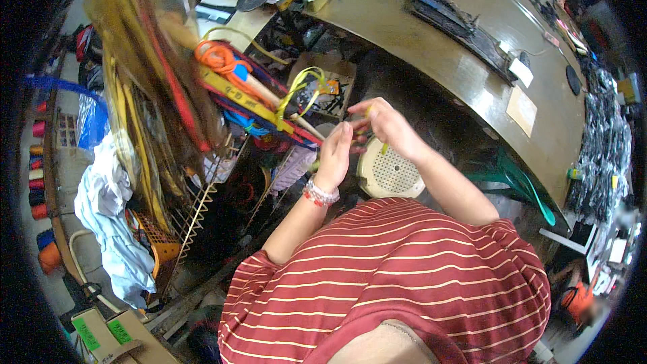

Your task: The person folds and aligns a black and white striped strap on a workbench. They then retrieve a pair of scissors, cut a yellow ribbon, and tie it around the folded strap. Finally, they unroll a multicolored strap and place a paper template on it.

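Dim clutter fills the workroom. Centrally, the right hand (393, 133) grips a yellow strip (385, 149), mostly hidden by blurred fingers; beside it, the left hand's (335, 155) grip can't be made out. A colourful cord bundle (237, 89) sits at ten o'clock; at one, a brown table (377, 10) runs out of view.

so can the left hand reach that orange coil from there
Probably yes, with a stretch: the orange coil lies exposed atop the bundle, forward and left of the left hand.
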Motion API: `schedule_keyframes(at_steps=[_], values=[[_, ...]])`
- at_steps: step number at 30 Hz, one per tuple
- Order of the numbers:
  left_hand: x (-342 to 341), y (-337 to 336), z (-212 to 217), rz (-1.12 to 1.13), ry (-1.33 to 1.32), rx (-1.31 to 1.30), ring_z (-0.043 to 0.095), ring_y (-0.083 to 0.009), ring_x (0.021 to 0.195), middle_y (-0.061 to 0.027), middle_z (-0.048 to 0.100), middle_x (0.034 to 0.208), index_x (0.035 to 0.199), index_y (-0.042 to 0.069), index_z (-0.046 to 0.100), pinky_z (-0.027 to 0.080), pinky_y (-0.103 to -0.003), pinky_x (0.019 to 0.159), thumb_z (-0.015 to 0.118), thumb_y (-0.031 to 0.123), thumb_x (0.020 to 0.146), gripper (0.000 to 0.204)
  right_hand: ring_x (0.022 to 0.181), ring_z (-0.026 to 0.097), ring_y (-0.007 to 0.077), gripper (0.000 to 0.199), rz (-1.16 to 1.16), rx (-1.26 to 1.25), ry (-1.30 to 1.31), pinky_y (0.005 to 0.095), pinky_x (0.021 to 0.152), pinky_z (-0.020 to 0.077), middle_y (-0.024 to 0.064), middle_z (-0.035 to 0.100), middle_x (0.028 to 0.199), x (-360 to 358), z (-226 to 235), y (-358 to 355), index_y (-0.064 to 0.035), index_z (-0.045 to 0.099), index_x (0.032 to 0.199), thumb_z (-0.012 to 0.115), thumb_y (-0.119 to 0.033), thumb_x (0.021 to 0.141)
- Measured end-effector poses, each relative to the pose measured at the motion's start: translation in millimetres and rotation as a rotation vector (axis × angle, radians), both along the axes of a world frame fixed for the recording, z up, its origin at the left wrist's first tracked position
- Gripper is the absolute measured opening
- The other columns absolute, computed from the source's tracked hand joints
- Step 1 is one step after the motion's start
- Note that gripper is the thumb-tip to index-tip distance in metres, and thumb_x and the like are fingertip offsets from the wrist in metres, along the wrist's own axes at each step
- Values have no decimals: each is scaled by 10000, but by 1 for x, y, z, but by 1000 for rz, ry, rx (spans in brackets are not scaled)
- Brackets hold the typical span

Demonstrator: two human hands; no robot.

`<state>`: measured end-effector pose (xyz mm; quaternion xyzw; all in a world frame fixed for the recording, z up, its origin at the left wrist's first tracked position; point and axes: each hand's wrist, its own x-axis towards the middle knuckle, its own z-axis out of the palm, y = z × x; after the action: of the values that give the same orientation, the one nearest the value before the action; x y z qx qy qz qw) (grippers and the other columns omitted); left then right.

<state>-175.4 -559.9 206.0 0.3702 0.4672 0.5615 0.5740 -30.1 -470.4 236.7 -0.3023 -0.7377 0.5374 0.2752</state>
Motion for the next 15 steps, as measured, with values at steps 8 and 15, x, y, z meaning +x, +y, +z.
schedule_keyframes(at_steps=[8,15], values=[[83,45,14,-356,-598,-308,572,-122,970,-22,604,1053,1170,57,525,454,-283,854,528,189,930,275,853,629,309,486,-287,484,-372,392,637,554,160,341,1357,107,4,-56,-32,435,1221,614,-166,789],[242,63,8,-414,-392,-230,583,-134,969,-68,598,1064,1190,29,469,481,-270,835,584,4,858,352,1005,587,318,630,-466,292,-317,365,761,531,155,370,1343,270,3,-53,-97,341,1363,626,-207,813]])
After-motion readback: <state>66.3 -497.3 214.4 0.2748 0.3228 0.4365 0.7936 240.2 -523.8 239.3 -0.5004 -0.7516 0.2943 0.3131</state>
